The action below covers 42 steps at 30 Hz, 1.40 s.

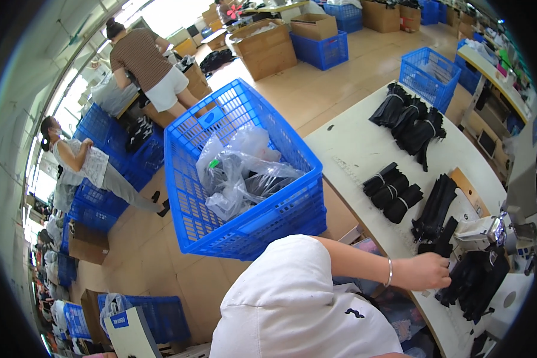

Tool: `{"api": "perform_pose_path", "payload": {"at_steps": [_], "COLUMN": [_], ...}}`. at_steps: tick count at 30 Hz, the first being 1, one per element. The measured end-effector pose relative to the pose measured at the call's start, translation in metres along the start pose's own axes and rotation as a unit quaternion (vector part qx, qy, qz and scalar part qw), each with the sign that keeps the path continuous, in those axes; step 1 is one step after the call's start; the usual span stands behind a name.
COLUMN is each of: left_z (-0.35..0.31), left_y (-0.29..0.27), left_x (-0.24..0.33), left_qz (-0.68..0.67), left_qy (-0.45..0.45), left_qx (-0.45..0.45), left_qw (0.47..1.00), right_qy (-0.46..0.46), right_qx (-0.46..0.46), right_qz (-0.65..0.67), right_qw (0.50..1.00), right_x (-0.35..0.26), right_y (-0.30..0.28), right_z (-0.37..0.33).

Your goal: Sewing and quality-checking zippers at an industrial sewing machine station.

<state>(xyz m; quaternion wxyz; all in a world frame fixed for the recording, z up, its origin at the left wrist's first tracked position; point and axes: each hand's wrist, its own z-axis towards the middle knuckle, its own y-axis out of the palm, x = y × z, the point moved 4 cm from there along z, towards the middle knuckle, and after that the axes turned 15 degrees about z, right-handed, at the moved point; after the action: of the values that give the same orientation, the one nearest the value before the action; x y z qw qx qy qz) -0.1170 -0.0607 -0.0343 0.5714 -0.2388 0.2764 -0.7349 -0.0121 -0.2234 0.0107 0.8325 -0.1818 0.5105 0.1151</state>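
Black strips (463,277) lie by the white machine (476,231) on the tabletop (340,140), probably for easy reach; my left hand (426,271) is at their edge, whether gripping I cannot tell; my right hand is out of view.

One bare hand (426,271), the left, shows, with one silver bracelet (389,272) at its wrist. One white worktable (346,143) carries one sewing machine (480,232), three black strip bundles (409,116) at the far end, three shorter black rolls (389,192) nearer and one long black stack (434,209); the black strips (474,280) by the machine overlap too much to count. One large blue crate (280,218) stands in front, its clear plastic bags (230,179) too tangled to number. Two people (143,65) stand at left; a third person (224,12) is partly visible at the top. One blue basket (420,80) sits beyond the table.
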Motion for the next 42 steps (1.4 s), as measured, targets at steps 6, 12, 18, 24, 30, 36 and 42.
{"api": "perform_pose_path", "payload": {"at_steps": [6, 12, 18, 24, 30, 36, 42], "left_z": [0.006, 0.018, 0.071, 0.091, 0.020, 0.014, 0.048], "left_y": [0.018, -0.004, -0.049, 0.006, 0.013, -0.008, -0.010], "left_x": [0.041, 0.032, -0.006, -0.018, -0.012, -0.026, -0.050], "left_qz": [-0.088, -0.134, 0.060, -0.005, -0.061, -0.132, -0.240], "left_qy": [-0.024, -0.085, 0.191, 0.281, 0.171, -0.005, -0.243], "left_qx": [-0.028, -0.107, 0.294, 0.240, 0.096, 0.029, -0.004], "left_qw": [0.995, 0.982, 0.935, 0.929, 0.979, 0.991, 0.940], "right_qy": [0.076, 0.030, 0.046, 0.050, 0.188, 0.164, 0.055], "right_qx": [-0.032, 0.023, 0.078, 0.079, -0.069, -0.020, 0.060], "right_qz": [0.109, 0.154, 0.123, 0.144, 0.052, 0.146, -0.118], "right_qw": [0.991, 0.987, 0.988, 0.985, 0.978, 0.975, 0.990], "right_x": [-0.001, 0.023, 0.038, 0.046, 0.074, 0.076, 0.038], "right_y": [-0.006, 0.005, 0.013, -0.014, 0.002, 0.006, -0.009], "right_z": [0.003, 0.005, -0.026, -0.016, -0.031, -0.028, -0.008]}}
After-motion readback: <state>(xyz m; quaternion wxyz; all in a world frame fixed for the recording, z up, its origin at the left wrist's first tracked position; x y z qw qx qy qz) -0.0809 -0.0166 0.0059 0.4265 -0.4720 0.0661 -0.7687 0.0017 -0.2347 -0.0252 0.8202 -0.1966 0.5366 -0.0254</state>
